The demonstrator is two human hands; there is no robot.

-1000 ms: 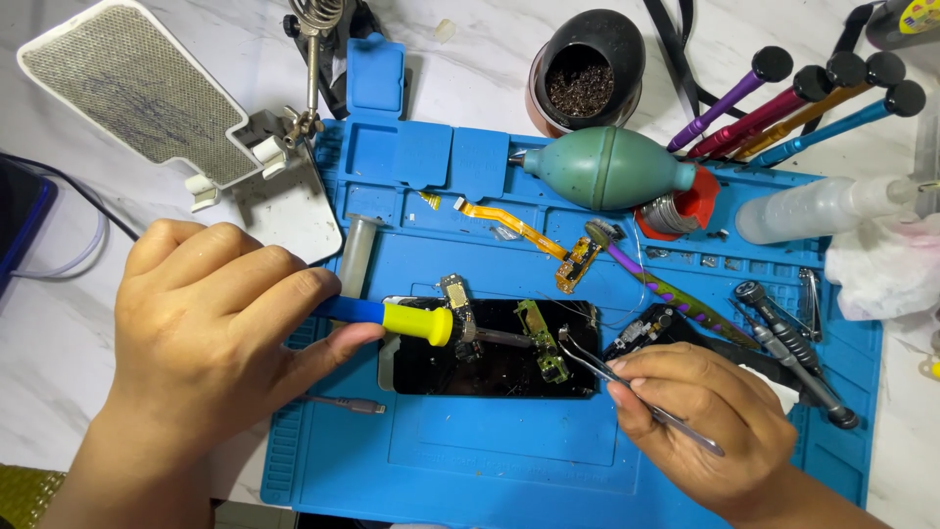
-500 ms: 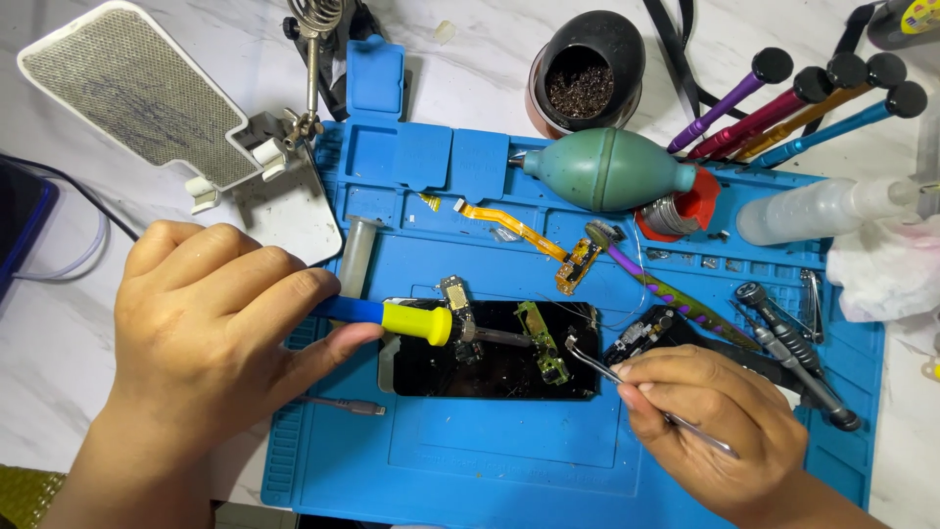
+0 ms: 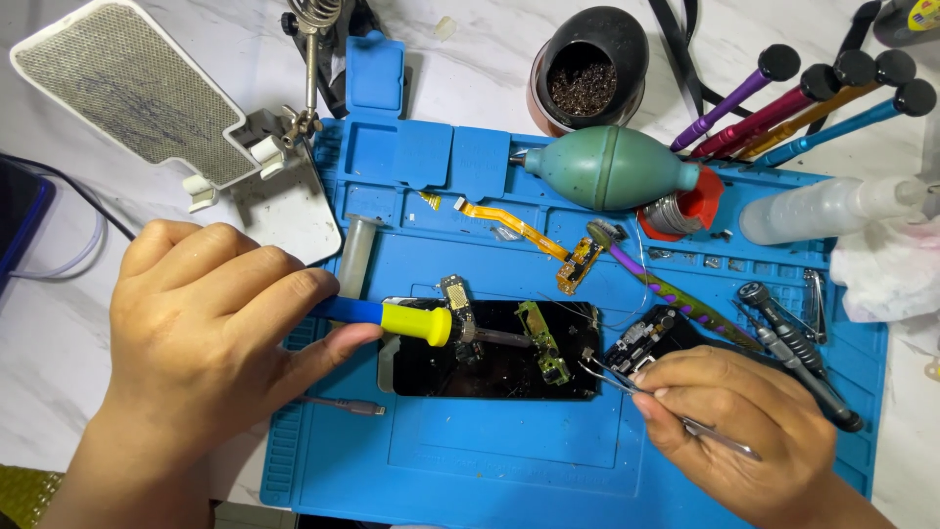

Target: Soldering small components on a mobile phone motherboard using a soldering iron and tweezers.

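Two hands are over the blue work mat (image 3: 509, 470) and both are busy. The left hand (image 3: 211, 343) is closed around the blue handle of a soldering iron (image 3: 416, 321), its yellow collar poking out past the thumb and its dark tip laid across the opened phone (image 3: 490, 348), which sits at the middle of the mat, black inside, with small green circuit pieces on it. The iron's tip looks to be resting by the board piece at the left of the phone, though the exact contact is too small to tell.

Over to the right hand (image 3: 739, 426): fingers pinched tight on a pair of metal tweezers (image 3: 641, 392), the points angled left and meeting right at the phone's right edge, beside a small dark module. Whether anything is caught between the points, I cannot tell.

Around them, on the far side of the mat, a green rubber air blower (image 3: 612, 167) lies on its side, with an orange flex cable (image 3: 524, 230) just nearer than it. Farther still stands a dark pot of brass wool (image 3: 587, 73). Far right, coloured screwdrivers (image 3: 798, 103) fan out over the table, and a clear plastic bottle (image 3: 832, 208) lies beside crumpled white tissue (image 3: 886, 269). Far left, a mesh-faced stand (image 3: 127, 93) sits just off the mat.
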